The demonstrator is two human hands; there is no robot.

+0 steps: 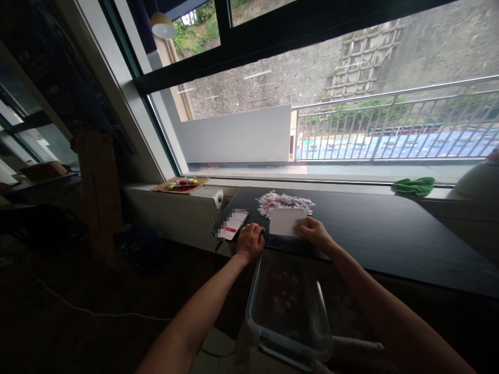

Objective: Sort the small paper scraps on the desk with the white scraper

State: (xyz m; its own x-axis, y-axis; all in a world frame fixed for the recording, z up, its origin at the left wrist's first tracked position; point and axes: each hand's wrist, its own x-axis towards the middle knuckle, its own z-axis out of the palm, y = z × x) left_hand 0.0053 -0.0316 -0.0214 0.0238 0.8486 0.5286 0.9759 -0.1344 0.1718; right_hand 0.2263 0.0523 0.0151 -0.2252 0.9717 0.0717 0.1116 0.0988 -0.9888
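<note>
In my right hand is a flat white rectangular piece with rounded corners, gripped at its right edge. It stands tilted at the front of a heap of small pale paper-like pieces, covering part of the heap. My left hand rests at the front edge of the black table, fingers curled and close together; whatever may be under them is hidden. Just left of it lies a phone with a lit, partly blurred screen. Below the table edge, between my forearms, is a clear plastic bin with some small pieces inside.
A green cloth lies on the windowsill at the right. Colourful items lie on cardboard at the left, above a white radiator. A large window with a railing outside is ahead. A pale cable crosses the dark floor.
</note>
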